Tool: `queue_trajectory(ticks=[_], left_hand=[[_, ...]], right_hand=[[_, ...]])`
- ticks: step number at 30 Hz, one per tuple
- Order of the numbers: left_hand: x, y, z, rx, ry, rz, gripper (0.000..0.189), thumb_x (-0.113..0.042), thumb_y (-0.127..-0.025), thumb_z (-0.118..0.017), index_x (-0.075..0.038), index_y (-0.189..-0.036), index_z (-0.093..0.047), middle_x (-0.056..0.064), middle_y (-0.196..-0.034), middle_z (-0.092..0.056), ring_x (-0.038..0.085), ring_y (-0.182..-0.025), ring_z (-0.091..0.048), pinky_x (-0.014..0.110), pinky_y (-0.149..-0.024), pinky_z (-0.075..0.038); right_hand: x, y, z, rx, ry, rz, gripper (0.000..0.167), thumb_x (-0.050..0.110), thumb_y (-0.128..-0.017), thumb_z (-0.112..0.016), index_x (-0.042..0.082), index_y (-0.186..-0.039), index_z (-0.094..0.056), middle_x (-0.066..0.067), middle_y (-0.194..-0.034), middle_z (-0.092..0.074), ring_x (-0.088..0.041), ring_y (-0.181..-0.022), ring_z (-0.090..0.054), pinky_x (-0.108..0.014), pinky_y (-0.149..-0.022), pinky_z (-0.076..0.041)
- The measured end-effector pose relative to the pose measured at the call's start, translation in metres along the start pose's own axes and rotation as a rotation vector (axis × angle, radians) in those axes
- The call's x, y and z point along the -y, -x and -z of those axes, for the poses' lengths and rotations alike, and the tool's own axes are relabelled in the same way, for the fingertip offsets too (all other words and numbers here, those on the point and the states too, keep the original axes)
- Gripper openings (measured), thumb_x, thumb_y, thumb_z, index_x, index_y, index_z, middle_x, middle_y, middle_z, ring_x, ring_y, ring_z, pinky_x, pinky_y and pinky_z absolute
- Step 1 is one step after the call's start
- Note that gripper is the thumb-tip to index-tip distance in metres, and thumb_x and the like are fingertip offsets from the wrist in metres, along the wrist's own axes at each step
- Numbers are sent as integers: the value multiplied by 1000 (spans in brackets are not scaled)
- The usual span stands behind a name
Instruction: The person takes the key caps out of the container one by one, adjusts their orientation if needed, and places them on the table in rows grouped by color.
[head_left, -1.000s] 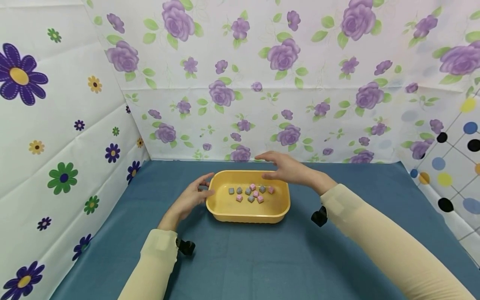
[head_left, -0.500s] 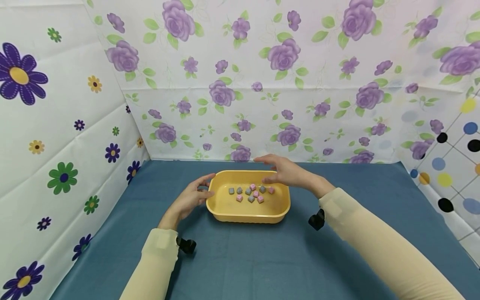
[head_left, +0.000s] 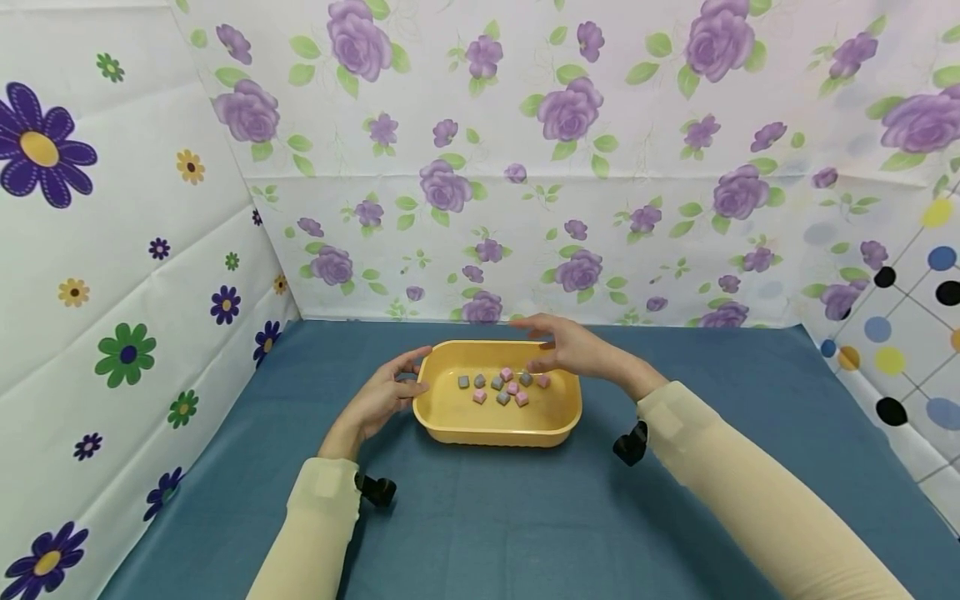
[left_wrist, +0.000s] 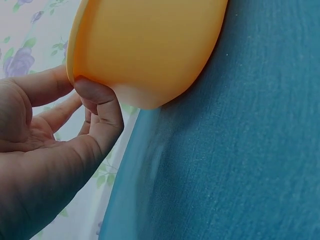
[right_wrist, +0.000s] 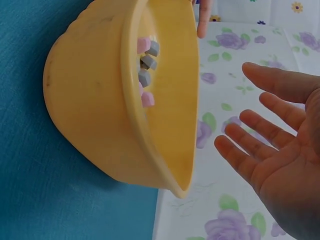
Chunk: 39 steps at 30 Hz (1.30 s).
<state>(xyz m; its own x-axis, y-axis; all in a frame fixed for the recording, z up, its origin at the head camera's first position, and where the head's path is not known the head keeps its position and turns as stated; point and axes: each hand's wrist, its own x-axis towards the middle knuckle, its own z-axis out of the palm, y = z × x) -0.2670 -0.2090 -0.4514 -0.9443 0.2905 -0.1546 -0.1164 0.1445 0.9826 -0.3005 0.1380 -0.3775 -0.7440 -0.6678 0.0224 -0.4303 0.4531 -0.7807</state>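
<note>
A yellow plastic basin [head_left: 491, 437] with rounded corners stands on the blue cloth. Several small pink and grey cubes [head_left: 502, 398] lie scattered on its floor, mostly toward the back. My left hand [head_left: 378, 398] grips the basin at its left end; in the left wrist view the thumb [left_wrist: 95, 90] lies against the wall while other fingers meet the rim. Over the basin's back right corner hovers my right hand [head_left: 579, 348], holding nothing. Its fingers are spread and slightly bent in the right wrist view, apart from the rim.
Blue cloth [head_left: 480, 525] covers the tabletop around the basin. White sheets with purple flowers [head_left: 517, 208] close off the back, with patterned panels on both sides. A small black camera [head_left: 630, 443] sits on each wrist.
My right hand has lowered slightly toward the basin's back right corner. The left hand has kept its place on the left end, and the cubes have not moved.
</note>
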Motion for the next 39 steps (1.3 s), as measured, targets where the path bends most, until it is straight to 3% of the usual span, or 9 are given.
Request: queue_trajectory(ticks=[4,8,16,25,33,39], left_hand=[[2,0,1,4,27,-9,67,0,-104,-59,-16,-164,-35,18,-129,-41,35,-104,-65,31,-74,-55],[3,0,0,5,49,-17,67,0,-104,-59,-16,-164,-34,18,-128,-41,30,-100,-64,30,-74,-55],[4,1,1,5,60,-26,67,-1,-104,-60,-17,-164,-35,18,-130,-42,31,-101,-64,29,-73,-55],[4,1,3,28,61,-32,67,-1,-104,-59,-15,-165,-33,19,-131,-41,28,-99,-66,28,-71,-54],[6,-1,5,28,70,-28,68,0,-103,-62,-17,-164,-36,19,-133,-41,18,-85,-53,28,-69,-47],[4,1,6,42,77,-20,68,0,-103,-62,-16,-164,-36,19,-133,-40,22,-94,-53,28,-76,-53]], right_hand=[[-1,0,-2,0,-33,-4,70,3,-95,-74,7,-158,-44,-18,-160,-41,-43,-144,-42,-61,-115,-35],[-3,1,-6,-3,-57,-10,70,0,-95,-73,7,-158,-44,-18,-160,-41,-43,-145,-42,-60,-115,-36],[-11,-1,-11,-3,-84,-13,68,2,-95,-75,6,-156,-46,-24,-156,-45,-45,-141,-47,-58,-110,-44],[-16,-1,-17,11,-110,-34,66,4,-96,-73,3,-156,-45,-26,-153,-46,-45,-140,-47,-58,-110,-43],[-14,-2,-21,12,-99,-43,64,-1,-96,-70,6,-155,-47,-25,-152,-48,-46,-138,-48,-56,-108,-45],[-13,-2,-22,14,-84,-44,63,1,-97,-70,3,-156,-46,-25,-152,-48,-45,-138,-48,-57,-108,-45]])
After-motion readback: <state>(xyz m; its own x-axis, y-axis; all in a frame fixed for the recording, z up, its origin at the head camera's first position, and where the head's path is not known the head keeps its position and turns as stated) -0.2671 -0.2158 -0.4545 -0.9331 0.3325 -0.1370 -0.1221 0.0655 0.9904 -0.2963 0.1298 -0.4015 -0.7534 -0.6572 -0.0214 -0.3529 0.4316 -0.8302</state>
